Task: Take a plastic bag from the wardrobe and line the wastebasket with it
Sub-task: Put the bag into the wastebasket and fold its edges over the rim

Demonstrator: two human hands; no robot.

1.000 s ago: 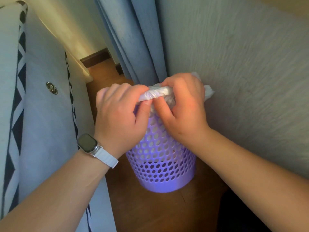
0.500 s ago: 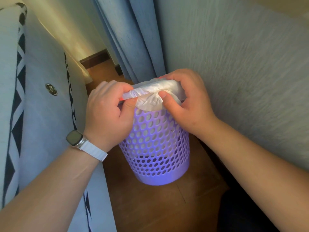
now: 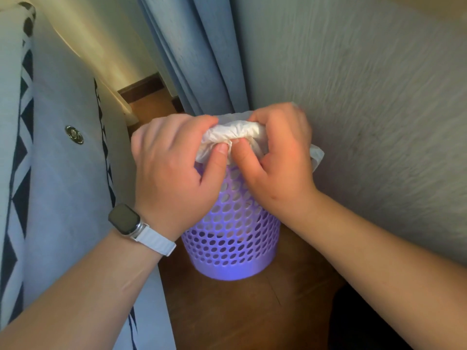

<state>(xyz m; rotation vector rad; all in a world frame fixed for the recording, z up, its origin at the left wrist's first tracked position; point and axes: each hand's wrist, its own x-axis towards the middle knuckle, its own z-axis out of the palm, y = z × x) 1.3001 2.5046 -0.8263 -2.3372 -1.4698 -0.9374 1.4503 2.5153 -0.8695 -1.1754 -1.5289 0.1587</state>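
A purple perforated wastebasket [image 3: 232, 238] stands upright on the wooden floor, close to the wall. A white plastic bag [image 3: 233, 131] is bunched over its near rim, and white plastic shows through the upper holes. My left hand [image 3: 174, 173] pinches the bag's gathered edge at the rim with thumb and fingers. My right hand [image 3: 280, 162] grips the same bunch just to the right, thumbs nearly touching. A loose flap of the bag [image 3: 317, 154] sticks out past my right hand toward the wall. The basket's mouth is hidden by my hands.
A grey upholstered piece with a black-and-white zigzag band and a metal stud [image 3: 74, 134] rises on the left. Blue curtains [image 3: 202, 54] hang behind the basket. A textured wall [image 3: 366, 109] runs along the right. Brown wooden floor [image 3: 240, 311] lies in front.
Both hands have drawn together again at the near rim, bunching the bag tighter. A flap of bag now shows to the right of my right hand.
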